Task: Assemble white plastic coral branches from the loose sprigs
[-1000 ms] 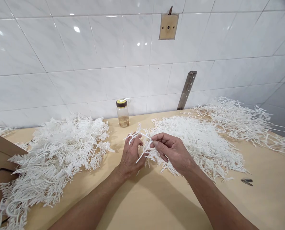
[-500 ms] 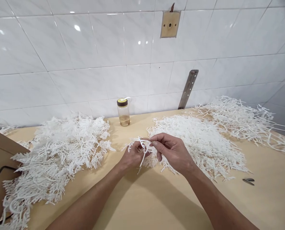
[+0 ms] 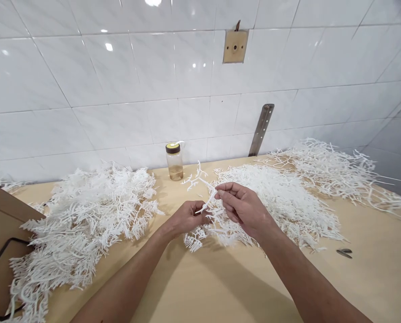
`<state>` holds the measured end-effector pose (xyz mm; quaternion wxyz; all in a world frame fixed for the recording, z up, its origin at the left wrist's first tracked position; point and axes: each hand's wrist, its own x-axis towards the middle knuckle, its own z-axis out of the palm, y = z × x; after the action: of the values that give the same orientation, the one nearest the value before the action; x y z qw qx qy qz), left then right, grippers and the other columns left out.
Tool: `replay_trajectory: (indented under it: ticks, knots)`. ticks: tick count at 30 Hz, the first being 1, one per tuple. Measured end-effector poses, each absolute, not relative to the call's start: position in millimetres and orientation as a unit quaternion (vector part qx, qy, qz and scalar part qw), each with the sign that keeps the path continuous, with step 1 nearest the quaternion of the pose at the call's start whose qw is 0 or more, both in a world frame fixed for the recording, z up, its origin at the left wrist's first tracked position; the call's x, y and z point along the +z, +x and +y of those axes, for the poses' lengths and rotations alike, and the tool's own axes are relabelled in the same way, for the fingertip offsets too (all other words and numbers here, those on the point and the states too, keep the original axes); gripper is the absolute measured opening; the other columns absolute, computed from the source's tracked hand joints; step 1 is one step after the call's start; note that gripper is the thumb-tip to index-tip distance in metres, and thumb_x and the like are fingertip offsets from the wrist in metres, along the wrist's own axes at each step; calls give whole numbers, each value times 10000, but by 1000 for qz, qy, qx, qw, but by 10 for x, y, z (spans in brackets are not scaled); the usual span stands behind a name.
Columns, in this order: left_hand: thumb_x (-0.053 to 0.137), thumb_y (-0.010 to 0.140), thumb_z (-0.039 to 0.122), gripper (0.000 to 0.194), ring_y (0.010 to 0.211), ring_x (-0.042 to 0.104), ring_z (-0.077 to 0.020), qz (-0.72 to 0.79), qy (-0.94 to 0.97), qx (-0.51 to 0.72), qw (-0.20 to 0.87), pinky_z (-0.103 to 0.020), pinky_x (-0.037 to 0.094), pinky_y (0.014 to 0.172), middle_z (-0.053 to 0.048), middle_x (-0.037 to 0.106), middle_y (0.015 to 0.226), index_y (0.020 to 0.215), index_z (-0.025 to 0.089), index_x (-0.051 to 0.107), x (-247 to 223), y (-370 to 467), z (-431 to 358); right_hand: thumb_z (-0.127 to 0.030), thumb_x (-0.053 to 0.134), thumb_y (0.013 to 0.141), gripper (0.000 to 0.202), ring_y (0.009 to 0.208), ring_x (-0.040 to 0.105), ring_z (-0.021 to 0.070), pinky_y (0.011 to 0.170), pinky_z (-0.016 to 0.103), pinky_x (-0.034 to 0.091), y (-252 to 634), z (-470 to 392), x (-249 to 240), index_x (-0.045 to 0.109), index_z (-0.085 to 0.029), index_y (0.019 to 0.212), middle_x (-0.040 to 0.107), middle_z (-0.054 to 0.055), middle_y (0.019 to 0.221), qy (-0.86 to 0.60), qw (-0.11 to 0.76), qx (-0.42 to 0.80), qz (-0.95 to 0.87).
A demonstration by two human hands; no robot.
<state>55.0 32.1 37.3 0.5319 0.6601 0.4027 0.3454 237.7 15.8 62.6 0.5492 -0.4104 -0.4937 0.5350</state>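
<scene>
White twig: pinched in the right fingers, branching forward and leftward from them; likely very light, slick and springy, with thin tips apt to snag or bend; best taken by the thicker stem, away from the fine side shoots.
Right hand: grasping the twig between thumb and forefinger; otherwise loosely curled.
Left hand: curled close by the twig's lower end; cannot tell whether gripping anything or touching the twig, with fingertips partly hidden.
Right heap: just beyond and right of the right fingers on the bench; too tangled to tell single pieces apart.
Left heap: well left of the left fingers; cut off at the bottom edge.
Dark object: right of the right fingers; too small to identify.
</scene>
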Motion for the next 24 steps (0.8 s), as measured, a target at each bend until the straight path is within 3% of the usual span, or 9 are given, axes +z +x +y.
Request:
replay_trajectory:
  ticks: [5, 7, 10, 13, 19, 24]
  knots:
    - [758, 717, 403, 268, 629, 551, -133, 390, 677, 234, 579, -241, 403, 574, -10, 636, 671, 706, 147, 679, 481, 422, 329, -371, 705, 773, 249, 387, 272, 27, 341, 209, 213, 2334, 203, 702, 628, -183, 918, 638, -1, 746, -426, 499, 562, -504]
    - [771, 709, 432, 284, 651, 577, -147, 367, 688, 203, 592, -248, 418, 590, -23, 675, 708, 752, 154, 735, 494, 360, 360, -346, 675, 792, 190, 426, 380, 64, 384, 232, 298, 2331, 273, 739, 653, -192, 901, 664, 17, 756, -462, 488, 467, -575]
    - [776, 715, 432, 287, 700, 621, -165, 326, 692, 184, 617, -262, 457, 641, -51, 730, 785, 838, 173, 787, 480, 276, 420, -272, 621, 829, 95, 627, 577, 153, 577, 293, 445, 2296, 426, 805, 692, -213, 847, 695, 28, 757, -497, 469, 243, -688]
    - [775, 721, 420, 260, 696, 612, -157, 326, 687, 198, 618, -256, 453, 645, -57, 735, 777, 808, 175, 792, 454, 215, 467, -209, 554, 865, 147, 717, 625, 178, 701, 325, 464, 2173, 621, 841, 700, -221, 853, 716, 24, 786, -475, 434, 138, -753]
    - [762, 725, 396, 249, 652, 546, -117, 368, 649, 248, 618, -237, 406, 636, -28, 682, 717, 768, 150, 751, 345, 143, 539, -103, 544, 824, 197, 764, 644, 198, 737, 327, 462, 1811, 1070, 705, 717, -196, 820, 734, 48, 815, -420, 357, 131, -824]
    - [792, 659, 429, 321, 575, 491, -104, 443, 570, 319, 614, -234, 357, 562, 5, 595, 630, 684, 140, 655, 226, 132, 622, -101, 562, 816, 195, 566, 643, 154, 561, 275, 491, 1725, 1281, 564, 736, -189, 809, 737, 45, 780, -409, 326, 196, -829]
